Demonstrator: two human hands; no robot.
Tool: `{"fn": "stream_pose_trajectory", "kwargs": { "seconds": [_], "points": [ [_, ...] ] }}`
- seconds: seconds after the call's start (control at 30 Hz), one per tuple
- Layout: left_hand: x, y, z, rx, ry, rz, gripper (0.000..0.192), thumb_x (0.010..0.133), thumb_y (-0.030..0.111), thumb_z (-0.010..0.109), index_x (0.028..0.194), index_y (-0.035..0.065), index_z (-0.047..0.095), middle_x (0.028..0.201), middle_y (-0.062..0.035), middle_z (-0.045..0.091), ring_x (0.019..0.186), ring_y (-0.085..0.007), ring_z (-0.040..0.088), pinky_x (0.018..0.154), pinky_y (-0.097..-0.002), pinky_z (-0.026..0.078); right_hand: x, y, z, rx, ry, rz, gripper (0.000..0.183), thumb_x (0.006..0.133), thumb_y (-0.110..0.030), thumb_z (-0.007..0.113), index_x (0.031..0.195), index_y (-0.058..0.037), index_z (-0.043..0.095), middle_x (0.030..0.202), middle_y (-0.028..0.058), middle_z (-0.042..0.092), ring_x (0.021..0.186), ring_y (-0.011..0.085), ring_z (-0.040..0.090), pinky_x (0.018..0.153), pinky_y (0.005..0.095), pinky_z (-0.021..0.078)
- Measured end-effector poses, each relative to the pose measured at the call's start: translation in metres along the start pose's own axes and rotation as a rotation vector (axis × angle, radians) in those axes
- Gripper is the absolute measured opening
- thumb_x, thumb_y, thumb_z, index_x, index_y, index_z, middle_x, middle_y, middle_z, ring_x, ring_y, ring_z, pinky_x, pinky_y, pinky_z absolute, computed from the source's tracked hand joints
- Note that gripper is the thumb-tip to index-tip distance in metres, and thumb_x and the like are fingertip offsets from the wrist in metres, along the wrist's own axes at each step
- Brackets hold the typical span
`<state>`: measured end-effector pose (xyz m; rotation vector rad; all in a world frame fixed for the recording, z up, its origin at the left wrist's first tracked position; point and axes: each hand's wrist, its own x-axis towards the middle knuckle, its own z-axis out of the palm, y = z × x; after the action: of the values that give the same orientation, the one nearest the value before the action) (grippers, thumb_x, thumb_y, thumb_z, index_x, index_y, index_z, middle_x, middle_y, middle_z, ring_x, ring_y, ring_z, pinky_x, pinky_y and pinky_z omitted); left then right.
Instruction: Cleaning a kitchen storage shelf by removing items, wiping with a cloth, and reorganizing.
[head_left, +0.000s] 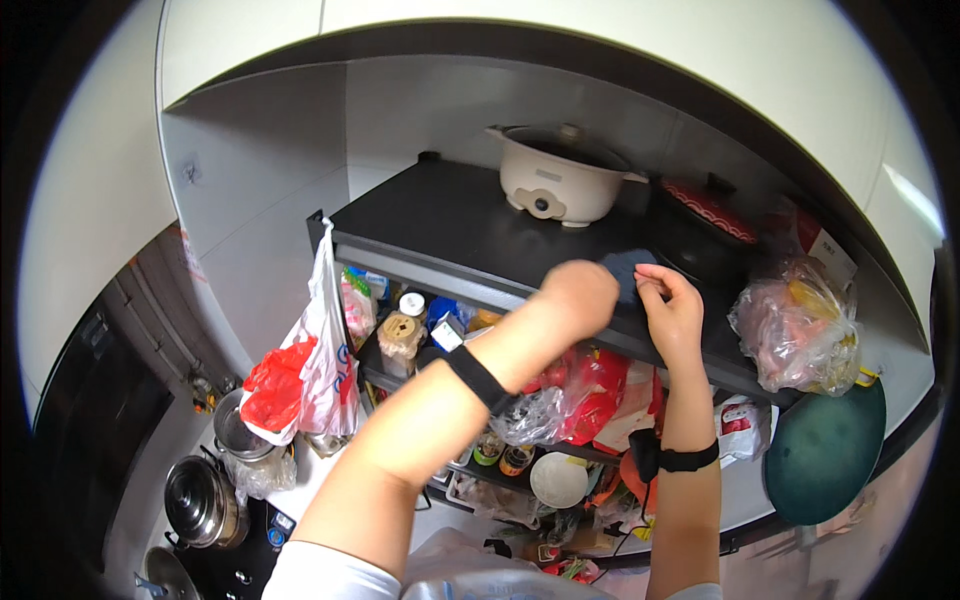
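Observation:
A dark blue-grey cloth (631, 264) is on the black top shelf (435, 217), between my two hands. My left hand (581, 296) is curled and blurred, and it overlaps the cloth's left side. Its fingertips are hidden, so its grip does not show. At the cloth's right edge, the thumb and fingers of my right hand (673, 304) are pinched together on it. Behind the hands stands a cream electric pot (562, 180) with a glass lid. To its right is a dark pot with a red patterned rim (701, 225).
A clear plastic bag of items (799, 330) sits at the shelf's right end, above a green round lid (825, 454). White and red plastic bags (326, 360) hang from the left corner. Jars (397, 337) and packages fill the lower shelves. A lidded steel pot (199, 499) stands lower left.

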<state>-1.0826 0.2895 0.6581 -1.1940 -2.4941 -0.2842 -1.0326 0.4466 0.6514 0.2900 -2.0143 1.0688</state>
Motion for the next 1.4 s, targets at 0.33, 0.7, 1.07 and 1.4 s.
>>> {"fn": "stream_pose_trajectory", "kwargs": {
  "seconds": [0.33,0.7,1.07,1.4],
  "points": [
    [-0.136,-0.215,-0.070,0.475,0.058,-0.760,0.013,0.076,0.011,0.060,0.084,0.0059,0.069,0.088,-0.0149,0.068,0.084,-0.0313,0.065,0.074,-0.0380,0.053,0.004,-0.032,0.030,-0.131,-0.161,-0.038,0.015,0.080,-0.008,0.062,0.092,-0.0023,0.069,0.078,0.0073,0.067,0.071,0.0127,0.062,0.066,0.0245,0.0467],
    [-0.116,-0.155,-0.063,-0.408,0.441,-0.027,0.033,0.092,0.023,0.052,0.120,0.0067,0.058,0.114,-0.0171,0.061,0.105,-0.0314,0.059,0.091,-0.0364,0.044,0.078,-0.112,0.136,-0.390,-0.629,-0.352,0.020,0.081,-0.019,0.061,0.090,-0.0032,0.069,0.084,0.0172,0.067,0.079,0.0280,0.066,0.072,0.0353,0.0504],
    [-0.158,-0.228,-0.026,0.490,0.579,-0.779,0.060,0.094,0.045,0.031,0.123,-0.0033,0.053,0.129,-0.0168,0.053,0.126,-0.0272,0.043,0.110,-0.0411,0.022,0.040,-0.068,0.219,-0.642,-0.877,-0.511,0.058,0.095,-0.045,0.036,0.141,-0.0092,0.034,0.145,0.0148,0.034,0.133,0.0286,0.034,0.106,0.0415,0.0322],
    [-0.162,-0.223,-0.030,0.518,0.477,-0.870,0.061,0.094,0.043,0.029,0.127,-0.0034,0.050,0.132,-0.0176,0.049,0.128,-0.0263,0.040,0.111,-0.0409,0.020,0.029,-0.127,0.160,-0.825,-0.978,-0.233,0.043,0.095,-0.028,0.044,0.127,-0.0011,0.049,0.131,0.0167,0.050,0.117,0.0310,0.051,0.098,0.0370,0.0410]
  ]
}}
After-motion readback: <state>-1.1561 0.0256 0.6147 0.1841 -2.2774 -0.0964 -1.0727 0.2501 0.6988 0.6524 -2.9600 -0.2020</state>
